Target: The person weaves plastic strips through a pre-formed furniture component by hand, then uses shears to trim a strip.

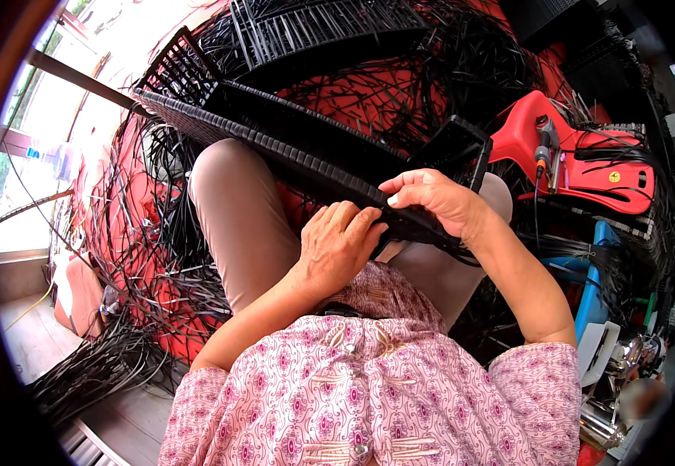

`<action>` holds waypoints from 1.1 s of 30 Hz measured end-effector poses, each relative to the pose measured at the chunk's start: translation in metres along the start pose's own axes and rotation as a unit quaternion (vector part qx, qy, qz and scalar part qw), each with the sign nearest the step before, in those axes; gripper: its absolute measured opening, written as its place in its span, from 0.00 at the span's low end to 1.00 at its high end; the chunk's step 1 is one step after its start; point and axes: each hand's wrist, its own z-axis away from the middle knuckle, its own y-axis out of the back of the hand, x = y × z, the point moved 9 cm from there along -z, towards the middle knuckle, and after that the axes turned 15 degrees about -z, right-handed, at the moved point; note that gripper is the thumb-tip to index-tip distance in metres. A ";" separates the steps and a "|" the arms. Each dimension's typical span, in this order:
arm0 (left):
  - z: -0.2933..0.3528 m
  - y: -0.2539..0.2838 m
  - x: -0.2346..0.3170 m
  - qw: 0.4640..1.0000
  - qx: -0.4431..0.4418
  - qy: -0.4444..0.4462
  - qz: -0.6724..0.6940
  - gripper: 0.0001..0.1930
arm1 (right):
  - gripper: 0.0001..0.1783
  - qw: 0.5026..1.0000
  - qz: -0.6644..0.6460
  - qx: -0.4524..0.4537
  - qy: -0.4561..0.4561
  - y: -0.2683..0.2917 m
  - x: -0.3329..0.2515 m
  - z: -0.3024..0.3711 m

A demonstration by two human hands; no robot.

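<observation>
A long black wicker frame (275, 147), its rim wrapped in flat strip, lies slantwise across my knees. My left hand (338, 242) is closed on the near side of the rim, with its fingers curled and thumb tip close to the edge. Just to the right, my right hand (438, 200) bends over the same rim, thumb and forefinger tips on it. Any strip pinched between those fingertips is too small to make out. Under the right wrist, a bundle of black strips (551, 247) trails off to the right.
Loose black strips (158, 287) tangle over the red floor covering on the left. Beyond the frame stands another slatted black piece (326, 39). At right are a red plastic stool (609, 167) with a corded tool (543, 147) on it, and a blue crate (592, 299).
</observation>
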 end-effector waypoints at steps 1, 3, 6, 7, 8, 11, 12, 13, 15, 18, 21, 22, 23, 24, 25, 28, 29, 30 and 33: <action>-0.001 0.000 0.000 1.000 -0.002 -0.002 -0.003 0.12 | 0.18 1.000 0.002 -0.002 -0.001 0.001 -0.001 -0.001; -0.002 0.001 0.001 1.000 -0.006 -0.004 -0.010 0.12 | 0.20 0.999 0.008 -0.028 -0.026 0.001 -0.002 0.000; -0.003 0.001 0.001 1.000 -0.007 -0.009 -0.008 0.11 | 0.22 0.994 0.088 -0.041 -0.047 0.002 -0.008 0.000; -0.004 0.002 0.000 1.000 0.002 -0.009 0.002 0.11 | 0.23 0.990 0.126 -0.040 -0.050 0.004 -0.009 0.000; -0.004 0.003 -0.001 1.000 0.011 -0.008 0.011 0.11 | 0.22 0.986 0.152 -0.055 -0.046 0.004 -0.009 -0.003; -0.016 0.010 0.001 0.999 0.031 -0.025 0.011 0.11 | 0.19 0.975 0.201 -0.084 -0.041 0.005 -0.006 -0.008; -0.025 0.014 0.002 0.999 0.036 -0.033 0.005 0.11 | 0.18 0.975 0.198 -0.086 -0.044 0.004 -0.006 -0.009; -0.034 0.015 0.004 0.998 0.021 -0.065 -0.005 0.11 | 0.17 0.976 0.195 -0.087 -0.046 0.003 -0.005 -0.009; -0.046 0.001 0.001 0.993 -0.042 -0.109 0.033 0.11 | 0.15 0.975 0.205 -0.076 -0.041 0.007 -0.006 -0.012; -0.063 -0.014 -0.005 0.981 -0.125 -0.125 0.075 0.09 | 0.14 0.965 0.256 -0.051 -0.019 0.011 -0.008 -0.018; -0.072 -0.031 -0.012 0.967 -0.211 -0.090 0.114 0.07 | 0.15 0.970 0.239 -0.043 -0.030 0.009 -0.009 -0.017; -0.073 -0.036 -0.014 0.964 -0.231 -0.069 0.112 0.07 | 0.15 0.974 0.220 -0.043 -0.040 0.008 -0.008 -0.017; -0.076 -0.040 -0.015 0.960 -0.252 -0.048 0.109 0.08 | 0.15 0.973 0.224 -0.057 -0.019 0.006 -0.013 -0.017; -0.077 -0.045 -0.016 0.956 -0.272 -0.027 0.105 0.08 | 0.16 0.971 0.229 -0.070 0.003 0.006 -0.016 -0.016; -0.077 -0.049 -0.019 0.951 -0.291 -0.011 0.103 0.08 | 0.16 0.969 0.232 -0.084 0.025 0.005 -0.020 -0.016; -0.076 -0.054 -0.023 0.940 -0.327 0.020 0.101 0.08 | 0.15 0.954 0.259 -0.117 0.094 0.003 -0.027 -0.017; -0.076 -0.055 -0.023 0.938 -0.330 0.024 0.101 0.08 | 0.14 0.917 0.353 -0.111 0.151 0.001 -0.032 -0.017; -0.075 -0.056 -0.024 0.937 -0.334 0.028 0.099 0.08 | 0.13 0.866 0.442 -0.105 0.207 -0.004 -0.036 -0.016; -0.076 -0.056 -0.025 0.937 -0.335 0.032 0.092 0.08 | 0.11 0.756 0.565 -0.070 0.325 -0.017 -0.047 -0.006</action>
